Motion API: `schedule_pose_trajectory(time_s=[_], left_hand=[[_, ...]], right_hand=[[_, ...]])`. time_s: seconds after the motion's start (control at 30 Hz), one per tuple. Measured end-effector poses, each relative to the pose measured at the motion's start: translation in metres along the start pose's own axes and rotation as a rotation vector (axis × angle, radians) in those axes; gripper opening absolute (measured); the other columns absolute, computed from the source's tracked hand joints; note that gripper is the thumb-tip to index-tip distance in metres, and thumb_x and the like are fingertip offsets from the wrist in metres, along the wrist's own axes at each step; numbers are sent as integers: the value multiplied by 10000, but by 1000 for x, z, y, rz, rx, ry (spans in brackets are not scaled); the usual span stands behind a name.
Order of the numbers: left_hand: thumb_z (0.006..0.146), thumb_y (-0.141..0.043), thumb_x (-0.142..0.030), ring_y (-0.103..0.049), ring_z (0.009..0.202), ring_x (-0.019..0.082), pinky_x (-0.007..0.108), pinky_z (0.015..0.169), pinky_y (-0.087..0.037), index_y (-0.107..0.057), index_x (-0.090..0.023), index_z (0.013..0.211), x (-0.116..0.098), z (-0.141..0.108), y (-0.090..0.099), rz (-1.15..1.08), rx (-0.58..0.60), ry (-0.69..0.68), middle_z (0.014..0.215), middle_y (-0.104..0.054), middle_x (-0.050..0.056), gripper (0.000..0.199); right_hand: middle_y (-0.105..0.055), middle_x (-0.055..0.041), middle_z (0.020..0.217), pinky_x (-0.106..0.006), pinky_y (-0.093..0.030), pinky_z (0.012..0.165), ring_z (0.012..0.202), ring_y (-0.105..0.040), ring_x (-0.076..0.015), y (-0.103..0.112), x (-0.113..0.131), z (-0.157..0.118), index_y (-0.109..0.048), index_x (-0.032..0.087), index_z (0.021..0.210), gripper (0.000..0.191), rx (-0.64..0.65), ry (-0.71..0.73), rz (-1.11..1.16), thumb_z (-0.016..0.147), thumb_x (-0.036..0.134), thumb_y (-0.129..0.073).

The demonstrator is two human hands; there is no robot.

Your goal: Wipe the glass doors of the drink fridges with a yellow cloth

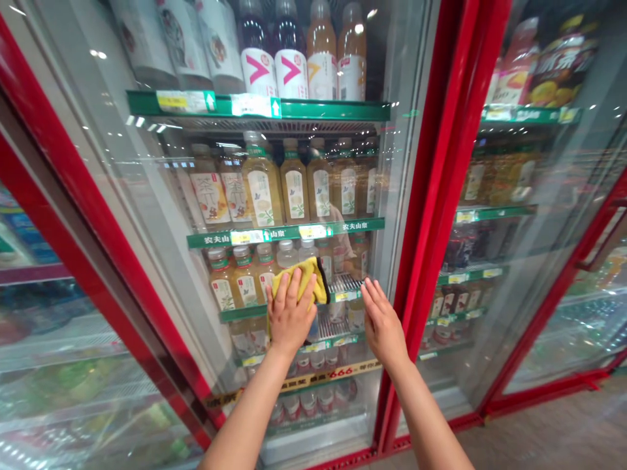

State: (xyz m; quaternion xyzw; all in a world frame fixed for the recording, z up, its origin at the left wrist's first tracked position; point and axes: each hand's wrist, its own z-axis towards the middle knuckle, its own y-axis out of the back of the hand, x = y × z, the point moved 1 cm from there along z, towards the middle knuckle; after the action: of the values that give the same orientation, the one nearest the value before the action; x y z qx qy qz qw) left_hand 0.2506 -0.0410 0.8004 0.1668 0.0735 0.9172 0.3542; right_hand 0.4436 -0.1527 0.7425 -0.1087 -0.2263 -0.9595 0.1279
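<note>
My left hand [292, 316] presses a yellow cloth [309, 274] with a dark edge against the glass door [343, 261] of a red-framed drinks fridge. Its fingers lie spread over the cloth, which shows above and beside them. To the right, my right hand [385, 324] is raised at the glass near the red door frame [431, 215]. Its fingers are stretched out side by side and hold nothing; whether they touch the glass I cannot tell. Behind the door stand bottles of tea [263, 189] on shelves with green label strips.
A second fridge door with a red frame [553, 326] stands on the right, with more bottled drinks behind glass. At the left is another red-framed cooler [98, 287] with blurred goods. Grey floor [553, 437] shows at the lower right.
</note>
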Motion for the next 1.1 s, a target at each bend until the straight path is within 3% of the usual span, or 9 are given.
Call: schedule_pose_trajectory(time_s=[0.1, 0.2, 0.33, 0.47, 0.53, 0.73, 0.8, 0.97, 1.1], left_hand=[[899, -630, -215, -186, 1577, 298, 579, 1302, -47, -356, -303, 1580, -20, 50, -7, -62, -72, 164, 1673, -299, 60, 740], [910, -614, -232, -216, 1570, 294, 570, 1300, -10, -348, -295, 1584, -44, 73, -18, -97, -41, 116, 1659, -330, 62, 727], [907, -623, -227, -270, 1553, 206, 466, 1315, 14, -423, -325, 1544, -54, 22, -25, -76, 79, -179, 1575, -477, 21, 674], [893, -653, -210, -159, 1580, 169, 434, 1324, -22, -464, -330, 1517, -41, -31, -18, -24, 115, -213, 1527, -538, 1, 663], [896, -656, -208, -129, 1586, 177, 443, 1323, -48, -440, -314, 1534, -39, -22, -16, -22, 83, -137, 1554, -506, 26, 682], [893, -650, -243, -200, 1575, 290, 552, 1304, -56, -388, -282, 1567, -70, 69, -29, -57, -61, 149, 1666, -314, 68, 724], [902, -634, -251, -197, 1577, 269, 540, 1306, -39, -390, -285, 1565, -82, 68, -37, -45, -57, 69, 1645, -359, 60, 707], [902, -630, -248, -127, 1589, 184, 466, 1318, -23, -478, -293, 1512, -94, 12, -49, -58, 27, -245, 1542, -522, 14, 630], [908, -629, -251, -184, 1580, 206, 483, 1317, -30, -475, -290, 1515, -101, 30, -53, -60, 23, -213, 1551, -512, 24, 627]], right_hand=[[-370, -65, 1647, -553, -438, 1186, 1556, -260, -253, 1, 0, 1, -167, 330, 1638, 812, -4, 5, 2, 926, -6, -364], [-376, -68, 1645, -556, -441, 1185, 1552, -273, -252, 2, -3, 1, -171, 327, 1637, 812, 1, 14, 8, 922, -10, -353], [-359, -67, 1653, -536, -453, 1179, 1544, -300, -245, 7, -12, -2, -186, 323, 1635, 820, -21, -11, 8, 910, -19, -356], [-368, -60, 1649, -511, -450, 1186, 1544, -298, -232, 12, -20, -4, -206, 325, 1632, 829, -15, -32, 16, 900, -34, -360], [-380, -64, 1642, -515, -443, 1191, 1542, -302, -230, 14, -21, -4, -210, 323, 1631, 837, -8, -24, 22, 893, -44, -361], [-411, -94, 1623, -551, -464, 1165, 1532, -328, -256, 26, -27, -1, -241, 324, 1623, 815, -63, -23, 21, 905, -32, -384], [-437, -102, 1606, -568, -469, 1155, 1521, -352, -264, 32, -33, -1, -255, 330, 1619, 796, -93, -18, 12, 918, -24, -387], [-468, -120, 1583, -556, -479, 1150, 1479, -433, -262, 42, -45, -3, -297, 328, 1607, 750, -127, -27, 18, 942, -4, -396], [-492, -118, 1567, -514, -509, 1132, 1450, -476, -245, 49, -46, -1, -312, 332, 1601, 748, -149, -19, 45, 942, -11, -394]])
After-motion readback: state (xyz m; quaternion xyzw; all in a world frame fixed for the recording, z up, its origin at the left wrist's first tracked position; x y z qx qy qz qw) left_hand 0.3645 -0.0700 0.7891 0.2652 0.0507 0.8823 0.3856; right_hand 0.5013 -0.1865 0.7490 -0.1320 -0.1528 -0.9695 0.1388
